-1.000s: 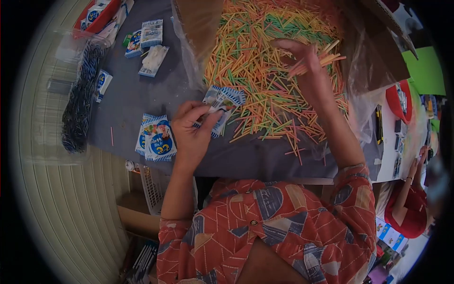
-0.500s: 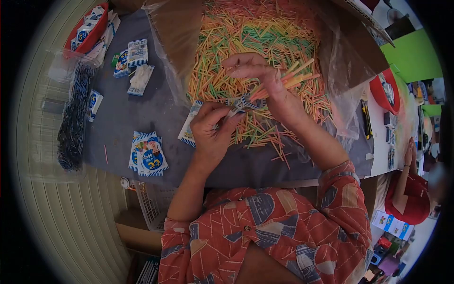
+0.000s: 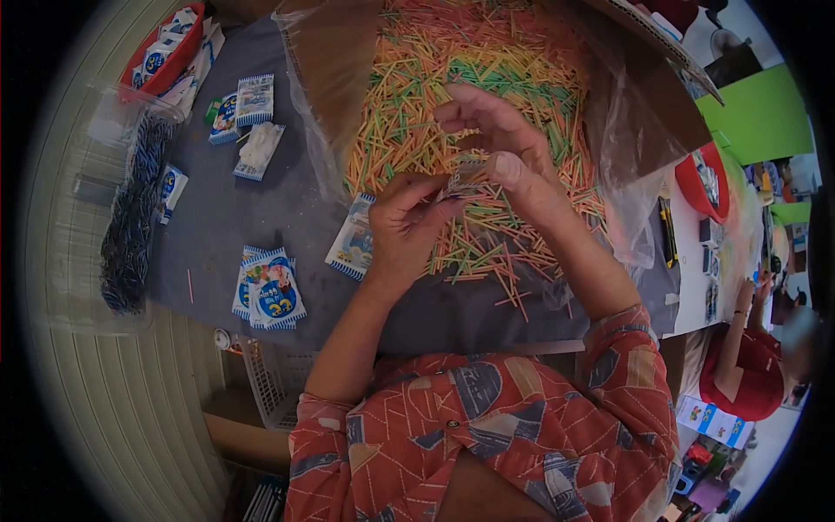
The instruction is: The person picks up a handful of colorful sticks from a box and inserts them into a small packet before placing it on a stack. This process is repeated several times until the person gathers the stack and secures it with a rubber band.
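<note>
In the head view my left hand (image 3: 407, 228) is closed in a pinch over the front edge of a large heap of thin coloured sticks (image 3: 487, 96). From its fingertips rises a blue-and-white striped band (image 3: 463, 181). My right hand (image 3: 513, 148) is just to its right, fingers curved and apart, with the thumb close to the band. Beneath my left wrist lies a blue-and-white printed packet (image 3: 350, 248), partly covered by the hand. The sticks fill a cardboard box (image 3: 335, 78) lined with clear plastic, and some spill onto the dark cloth.
Printed packets (image 3: 270, 291) lie at front left, others (image 3: 254, 100) farther back. A clear tray (image 3: 87, 217) holds dark striped bands (image 3: 139, 209). Red baskets (image 3: 165, 70) with packets stand on both sides. A yellow-black cutter (image 3: 668, 230) lies right; a person (image 3: 748, 365) is beyond.
The bundle of sticks seen in my right hand earlier no longer shows there. That hand has turned and its fingers have spread. My left hand has shifted slightly right.
</note>
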Demonstrator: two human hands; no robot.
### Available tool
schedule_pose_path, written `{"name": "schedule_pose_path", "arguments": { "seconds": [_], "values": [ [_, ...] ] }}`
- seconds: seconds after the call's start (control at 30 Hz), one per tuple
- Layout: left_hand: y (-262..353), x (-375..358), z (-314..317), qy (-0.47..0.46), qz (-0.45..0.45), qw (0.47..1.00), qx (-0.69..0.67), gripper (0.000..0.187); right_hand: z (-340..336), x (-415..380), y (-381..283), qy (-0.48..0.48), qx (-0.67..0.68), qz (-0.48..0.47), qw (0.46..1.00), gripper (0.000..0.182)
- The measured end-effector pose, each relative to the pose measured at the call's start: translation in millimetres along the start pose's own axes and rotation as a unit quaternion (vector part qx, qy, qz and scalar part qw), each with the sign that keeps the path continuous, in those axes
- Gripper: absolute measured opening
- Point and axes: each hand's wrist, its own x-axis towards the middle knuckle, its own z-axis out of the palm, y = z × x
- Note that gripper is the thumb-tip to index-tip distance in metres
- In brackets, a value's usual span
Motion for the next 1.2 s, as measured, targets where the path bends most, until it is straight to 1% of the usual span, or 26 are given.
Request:
{"name": "schedule_pose_path", "arguments": {
  "seconds": [0.03, 0.13, 0.17, 0.23, 0.27, 0.3, 0.33, 0.37, 0.43, 0.5, 0.53, 0.6, 0.63, 0.67, 0.7, 0.73, 0.77, 0.8, 0.83, 0.87, 0.93, 0.97, 1.03, 1.07, 1.13, 1.2],
  "values": [
    [1, -2, 0, -0.003, -0.002, 1.0, -0.001, 0.028, 2, -3, 2, 0.004, -0.001, 0.0, 1.0, 0.049],
    [3, -12, -1, -0.033, 0.021, 0.999, 0.023, 0.026, 12, -14, 11, -0.13, -0.178, -0.062, 0.973, 0.04],
    [1, -22, -10, -0.028, 0.007, 0.999, 0.042, 0.024, 17, -18, 11, -0.115, -0.185, -0.059, 0.974, 0.04],
    [9, -36, -15, -0.035, -0.013, 0.998, 0.057, 0.023, 28, -23, 14, -0.164, -0.301, -0.134, 0.93, 0.043],
    [21, -41, -15, -0.011, -0.003, 0.994, 0.107, 0.021, 31, -22, 17, -0.156, -0.303, -0.13, 0.931, 0.043],
    [30, -47, -18, 0.015, 0.011, 0.987, 0.158, 0.02, 35, -20, 20, -0.154, -0.248, -0.131, 0.947, 0.048],
    [34, -54, -24, 0.011, 0.01, 0.987, 0.159, 0.02, 38, -19, 22, -0.153, -0.19, -0.132, 0.961, 0.052],
    [38, -60, -31, 0.023, -0.005, 0.986, 0.165, 0.02, 42, -19, 25, -0.149, -0.19, -0.134, 0.961, 0.052],
    [47, -72, -42, 0.037, -0.019, 0.984, 0.172, 0.02, 49, -21, 31, -0.107, -0.001, 0.033, 0.994, 0.068],
    [56, -86, -54, 0.131, -0.084, 0.98, 0.126, 0.014, 36, -17, 26, -0.081, -0.002, 0.045, 0.996, 0.069],
    [62, -95, -63, 0.133, -0.084, 0.979, 0.127, 0.014, 25, -16, 21, -0.052, -0.001, 0.059, 0.997, 0.069],
    [75, -110, -87, 0.195, -0.073, 0.966, 0.151, 0.01, -6, -16, 4, 0.016, -0.05, 0.101, 0.993, 0.064],
    [81, -116, -103, 0.193, -0.074, 0.967, 0.149, 0.01, -27, -19, 3, 0.025, -0.128, 0.123, 0.984, 0.06],
    [86, -121, -122, 0.177, -0.08, 0.944, 0.268, 0.009, -46, -22, 2, 0.033, -0.206, 0.145, 0.967, 0.057],
    [90, -123, -138, 0.16, -0.085, 0.906, 0.382, 0.008, -58, -25, -1, -0.01, -0.376, 0.176, 0.91, 0.055],
    [95, -123, -151, 0.105, -0.068, 0.832, 0.541, 0.015, -65, -27, -3, -0.055, -0.532, 0.199, 0.821, 0.054],
    [101, -120, -145, 0.109, -0.069, 0.831, 0.54, 0.015, -70, -38, 6, -0.059, -0.533, 0.197, 0.821, 0.054],
    [106, -110, -134, 0.106, -0.016, 0.716, 0.69, 0.022, -75, -54, 24, -0.053, -0.698, 0.173, 0.693, 0.054],
    [108, -99, -121, 0.096, 0.038, 0.574, 0.812, 0.029, -77, -62, 33, -0.04, -0.832, 0.143, 0.534, 0.055],
    [107, -90, -109, 0.094, 0.039, 0.577, 0.811, 0.029, -78, -62, 32, -0.039, -0.833, 0.146, 0.532, 0.055],
    [102, -80, -83, 0.022, 0.063, 0.691, 0.72, 0.041, -79, -64, 30, -0.052, -0.798, 0.196, 0.568, 0.045],
    [92, -73, -71, 0.021, 0.062, 0.691, 0.72, 0.041, -81, -60, 37, -0.053, -0.797, 0.198, 0.568, 0.045],
    [67, -63, -52, -0.095, 0.026, 0.715, 0.693, 0.043, -89, -48, 57, -0.083, -0.815, 0.232, 0.525, 0.037],
    [58, -63, -50, -0.096, 0.031, 0.716, 0.69, 0.043, -90, -49, 63, -0.079, -0.817, 0.233, 0.522, 0.037],
    [43, -60, -45, -0.103, 0.014, 0.675, 0.731, 0.044, -91, -51, 67, -0.092, -0.868, 0.149, 0.464, 0.035],
    [42, -64, -46, -0.108, 0.021, 0.69, 0.715, 0.04, -96, -54, 57, -0.079, -0.86, 0.17, 0.474, 0.034]
  ]
}}
